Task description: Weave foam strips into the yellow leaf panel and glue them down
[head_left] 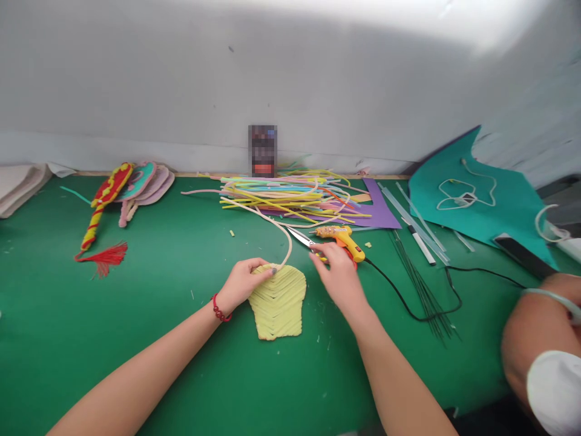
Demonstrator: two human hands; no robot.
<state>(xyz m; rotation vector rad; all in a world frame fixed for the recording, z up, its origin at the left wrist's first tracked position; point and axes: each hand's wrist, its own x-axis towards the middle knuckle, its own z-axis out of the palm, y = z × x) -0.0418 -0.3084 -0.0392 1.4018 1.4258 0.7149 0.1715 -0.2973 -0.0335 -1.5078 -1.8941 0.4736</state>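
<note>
A flat yellow panel of pipe cleaners [279, 300], laid in V-shaped rows, lies on the green table. My left hand [247, 281], with a red bead bracelet at the wrist, is closed at the panel's top edge. Its thumb presses the end of a pale pipe cleaner [289, 239] there; the strand curves up toward the pile behind. My right hand [336, 269] has its fingers closed around the handles of a pair of scissors [301, 237]. The blades point up and left, and the fingers partly hide the handles. Just behind that hand lies a yellow glue gun [347, 239].
Many coloured pipe cleaners [281, 197] are heaped at the back, before a propped, blurred phone [262, 151]. Fan-shaped crafts [109, 188] lie left. Glue sticks [415, 218], thin wires [420, 284] and a black cord [403, 303] lie right, near another person's arm [535, 321].
</note>
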